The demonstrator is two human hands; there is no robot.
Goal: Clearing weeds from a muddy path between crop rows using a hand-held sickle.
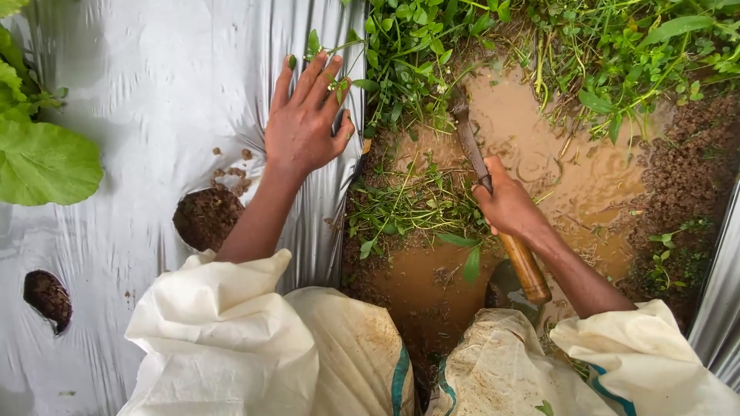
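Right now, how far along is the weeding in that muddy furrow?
Done: a loose pile of cut green weeds lies in the brown muddy furrow, which shows bare wet patches. In hand: right hand has its grip on a wooden-handled blade; left hand is spread flat on the silver plastic mulch sheet. Left: dense standing weeds at the far end.

No packages, labels, signs or screens show anywhere in this view.
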